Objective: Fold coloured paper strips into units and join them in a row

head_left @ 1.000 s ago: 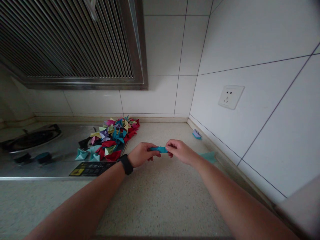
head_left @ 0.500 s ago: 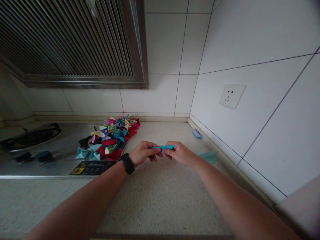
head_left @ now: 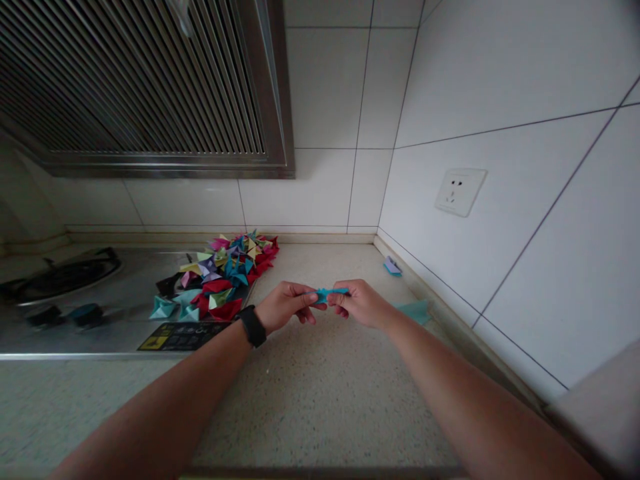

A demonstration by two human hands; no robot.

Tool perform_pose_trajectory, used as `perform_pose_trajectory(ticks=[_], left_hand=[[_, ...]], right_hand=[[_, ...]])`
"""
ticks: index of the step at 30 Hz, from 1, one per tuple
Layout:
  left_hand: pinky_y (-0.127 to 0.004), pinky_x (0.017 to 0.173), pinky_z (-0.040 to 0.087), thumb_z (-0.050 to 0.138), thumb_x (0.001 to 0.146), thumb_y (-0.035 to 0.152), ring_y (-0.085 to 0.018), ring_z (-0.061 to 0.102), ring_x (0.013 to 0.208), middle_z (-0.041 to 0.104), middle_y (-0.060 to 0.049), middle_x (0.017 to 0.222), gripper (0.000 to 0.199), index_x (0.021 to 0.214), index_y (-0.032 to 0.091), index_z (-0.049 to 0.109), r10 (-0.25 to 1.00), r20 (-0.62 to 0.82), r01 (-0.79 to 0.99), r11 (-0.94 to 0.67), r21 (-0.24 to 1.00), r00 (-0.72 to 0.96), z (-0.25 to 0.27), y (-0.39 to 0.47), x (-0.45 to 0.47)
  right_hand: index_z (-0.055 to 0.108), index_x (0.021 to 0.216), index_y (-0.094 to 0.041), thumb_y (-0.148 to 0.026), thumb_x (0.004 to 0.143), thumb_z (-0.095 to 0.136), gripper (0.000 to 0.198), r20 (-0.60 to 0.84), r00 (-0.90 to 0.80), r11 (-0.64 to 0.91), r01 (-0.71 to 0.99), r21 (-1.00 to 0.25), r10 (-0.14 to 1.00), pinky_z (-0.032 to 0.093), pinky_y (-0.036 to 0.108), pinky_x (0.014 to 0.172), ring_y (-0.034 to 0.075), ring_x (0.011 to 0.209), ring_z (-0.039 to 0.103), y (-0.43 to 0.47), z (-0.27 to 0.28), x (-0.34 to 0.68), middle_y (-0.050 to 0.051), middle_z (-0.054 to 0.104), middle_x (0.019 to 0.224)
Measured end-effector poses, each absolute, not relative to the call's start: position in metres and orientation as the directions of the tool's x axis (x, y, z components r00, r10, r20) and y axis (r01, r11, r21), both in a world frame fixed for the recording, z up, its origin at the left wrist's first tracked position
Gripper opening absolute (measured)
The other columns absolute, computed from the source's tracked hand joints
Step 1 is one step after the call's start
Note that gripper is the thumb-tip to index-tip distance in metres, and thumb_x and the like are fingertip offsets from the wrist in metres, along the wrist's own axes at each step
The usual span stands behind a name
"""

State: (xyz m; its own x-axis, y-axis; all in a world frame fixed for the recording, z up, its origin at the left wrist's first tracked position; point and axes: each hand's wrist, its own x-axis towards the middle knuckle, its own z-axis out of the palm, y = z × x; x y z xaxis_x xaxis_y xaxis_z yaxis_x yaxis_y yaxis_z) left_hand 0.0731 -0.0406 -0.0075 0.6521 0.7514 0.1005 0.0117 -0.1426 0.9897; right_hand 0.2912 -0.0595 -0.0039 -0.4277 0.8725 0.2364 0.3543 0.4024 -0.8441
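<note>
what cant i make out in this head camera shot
- Head view: ends of the blue paper, covered by fingers of the left hand and right hand.
- Head view: part of the teal sheet, behind the right forearm.
- Head view: lower pieces in the paper pile, under others.
- Head view: black label print, too small.

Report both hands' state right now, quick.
Left hand: closed, pinching one end of the blue folded paper between thumb and fingers.
Right hand: closed, pinching the same paper near its other end.
</note>
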Motion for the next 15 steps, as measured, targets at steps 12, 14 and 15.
perform_pose_trajectory(ticks=[12,14,15], left_hand=[[-0.02,0.051,0.046,0.064,0.082,0.043,-0.01,0.064,0.058,0.071,-0.014,0.099,0.04,0.104,0.011,0.068,0.756,0.107,0.052,-0.183,0.982,0.645,-0.0106,-0.0382,0.0736],[-0.019,0.05,0.045,0.064,0.081,0.043,-0.01,0.063,0.058,0.072,-0.014,0.097,0.039,0.103,0.011,0.068,0.758,0.098,0.075,-0.19,0.979,0.645,-0.0098,-0.0391,0.0738],[-0.019,0.05,0.045,0.064,0.081,0.043,-0.01,0.063,0.057,0.072,-0.013,0.096,0.039,0.103,0.011,0.068,0.759,0.093,0.087,-0.193,0.977,0.644,-0.0091,-0.0397,0.0739]], right_hand=[[0.058,0.075,-0.016,-0.054,0.082,0.057,0.038,0.16,-0.426,0.325,0.347,-0.88,0.89,0.042,0.022,0.049,0.011,0.051,0.054,-0.0624,-0.0016,0.2888,0.0,0.058,0.057],[0.058,0.075,-0.016,-0.054,0.082,0.057,0.038,0.145,-0.44,0.315,0.344,-0.884,0.886,0.043,0.022,0.049,0.011,0.052,0.055,-0.0625,-0.0015,0.289,0.0,0.058,0.059],[0.057,0.075,-0.016,-0.054,0.082,0.057,0.038,0.14,-0.445,0.312,0.342,-0.886,0.884,0.043,0.022,0.049,0.011,0.052,0.055,-0.0625,-0.0017,0.2891,0.0,0.058,0.059]])
